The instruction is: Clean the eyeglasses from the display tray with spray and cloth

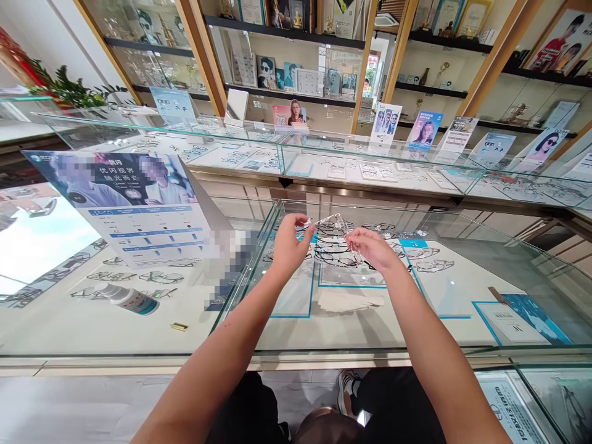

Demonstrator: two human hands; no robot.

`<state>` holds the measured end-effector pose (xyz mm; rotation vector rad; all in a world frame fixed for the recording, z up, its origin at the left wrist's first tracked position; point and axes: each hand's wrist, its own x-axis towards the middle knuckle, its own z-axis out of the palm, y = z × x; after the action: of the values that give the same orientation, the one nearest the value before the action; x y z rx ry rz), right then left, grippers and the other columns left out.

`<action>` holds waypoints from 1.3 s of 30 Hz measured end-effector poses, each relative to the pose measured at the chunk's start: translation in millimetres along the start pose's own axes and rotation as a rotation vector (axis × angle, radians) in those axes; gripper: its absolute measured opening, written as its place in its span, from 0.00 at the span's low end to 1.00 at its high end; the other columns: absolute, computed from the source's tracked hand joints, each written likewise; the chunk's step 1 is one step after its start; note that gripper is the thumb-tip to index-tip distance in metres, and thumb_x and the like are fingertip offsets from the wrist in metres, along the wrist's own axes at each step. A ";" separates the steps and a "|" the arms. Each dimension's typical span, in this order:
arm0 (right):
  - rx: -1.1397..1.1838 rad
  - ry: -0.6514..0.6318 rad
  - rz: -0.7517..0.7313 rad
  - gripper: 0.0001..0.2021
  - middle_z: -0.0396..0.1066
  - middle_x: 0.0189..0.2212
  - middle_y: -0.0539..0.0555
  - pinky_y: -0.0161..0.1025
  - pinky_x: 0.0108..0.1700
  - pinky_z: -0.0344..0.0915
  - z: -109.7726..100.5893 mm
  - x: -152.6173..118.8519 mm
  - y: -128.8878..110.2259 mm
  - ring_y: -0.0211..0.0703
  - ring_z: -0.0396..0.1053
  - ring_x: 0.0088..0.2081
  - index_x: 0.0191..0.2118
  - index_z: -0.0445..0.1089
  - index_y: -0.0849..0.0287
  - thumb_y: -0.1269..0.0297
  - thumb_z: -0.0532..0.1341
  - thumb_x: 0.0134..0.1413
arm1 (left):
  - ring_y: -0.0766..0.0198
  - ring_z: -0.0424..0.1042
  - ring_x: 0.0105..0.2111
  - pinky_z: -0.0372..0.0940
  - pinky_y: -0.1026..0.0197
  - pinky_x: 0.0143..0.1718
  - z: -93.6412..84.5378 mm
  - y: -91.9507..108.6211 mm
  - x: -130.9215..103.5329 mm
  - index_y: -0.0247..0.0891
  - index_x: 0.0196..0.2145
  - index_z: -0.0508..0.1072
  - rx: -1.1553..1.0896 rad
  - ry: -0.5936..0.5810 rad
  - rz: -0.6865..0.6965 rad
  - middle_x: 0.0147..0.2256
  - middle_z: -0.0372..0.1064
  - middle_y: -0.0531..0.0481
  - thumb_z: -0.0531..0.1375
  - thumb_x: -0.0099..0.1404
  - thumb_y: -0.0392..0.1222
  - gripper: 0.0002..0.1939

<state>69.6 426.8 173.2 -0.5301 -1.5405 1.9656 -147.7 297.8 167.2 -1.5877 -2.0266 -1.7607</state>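
Glasses with a thin frame (343,226) are held up near the middle of the frame, above the counter (319,336), between two bare hands. Nearest to me, at the bottom edge, I see dark trousers (393,401) and a striped shoe (346,390), with two forearms (222,345) reaching upward. On the counter at lower left there is a small gold-coloured piece (179,327), and a bit farther in a bottle (134,300) with a blue lower part. A pale cloth-like sheet (350,302) lies below the hands in the picture, while a blue-bordered card (518,320) sits at lower right.

At the centre, the left hand (291,243) has its thumb and forefinger pinched on the end of one temple; the right hand (375,248) grips the front by a rim with its fingers. Rows of other spectacles (333,247) spread around them. Toward the left stands a large folded sign (152,216).

Farther back, a second glass case (351,191) crosses the frame, with small upright placards (425,129) at upper right. Leafy greenery (69,86) shows at upper left, and dark shelves (287,31) carrying pictures and ornaments line the top.
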 end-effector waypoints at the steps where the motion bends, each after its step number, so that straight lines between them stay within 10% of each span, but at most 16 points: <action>1: 0.010 0.010 -0.003 0.13 0.77 0.33 0.50 0.42 0.45 0.64 1.0 -0.5 -1.1 0.41 0.70 0.36 0.30 0.77 0.54 0.56 0.78 0.45 | 0.51 0.74 0.48 0.65 0.50 0.50 0.8 2.4 -2.2 0.41 0.47 0.73 0.039 0.081 0.052 0.46 0.76 0.42 0.62 0.73 0.48 0.10; 6: 0.062 0.056 -0.002 0.15 0.80 0.36 0.51 0.42 0.46 0.66 4.0 -1.0 -3.9 0.43 0.72 0.38 0.32 0.79 0.54 0.52 0.79 0.45 | 0.47 0.73 0.47 0.61 0.44 0.53 8.5 18.4 -16.8 0.44 0.42 0.75 0.215 0.179 0.309 0.43 0.76 0.41 0.64 0.70 0.43 0.04; 14: 0.199 0.133 -0.010 0.15 0.77 0.33 0.49 0.38 0.38 0.65 4.4 0.6 -2.3 0.40 0.69 0.36 0.32 0.80 0.53 0.56 0.82 0.41 | 0.38 0.63 0.66 0.54 0.38 0.63 10.9 25.9 -21.9 0.44 0.47 0.79 0.310 0.308 0.300 0.60 0.71 0.36 0.64 0.71 0.41 0.09; 21: 0.258 0.071 0.042 0.14 0.74 0.31 0.49 0.39 0.35 0.64 18.0 -1.8 1.9 0.41 0.68 0.34 0.33 0.80 0.53 0.57 0.80 0.43 | 0.53 0.71 0.44 0.60 0.51 0.47 19.0 17.7 -24.4 0.49 0.54 0.82 0.215 -0.201 0.485 0.43 0.75 0.44 0.59 0.76 0.38 0.15; 39: 0.324 -0.025 0.087 0.11 0.75 0.32 0.50 0.37 0.33 0.63 21.8 -1.5 10.7 0.38 0.69 0.34 0.33 0.80 0.58 0.61 0.79 0.47 | 0.54 0.72 0.44 0.62 0.52 0.45 19.0 11.5 -21.4 0.45 0.54 0.79 0.303 -0.182 0.561 0.44 0.75 0.44 0.59 0.79 0.43 0.11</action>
<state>54.8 408.0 168.3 -0.4428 -1.1951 2.2384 -119.0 296.3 156.0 -1.9996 -1.5770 -1.0953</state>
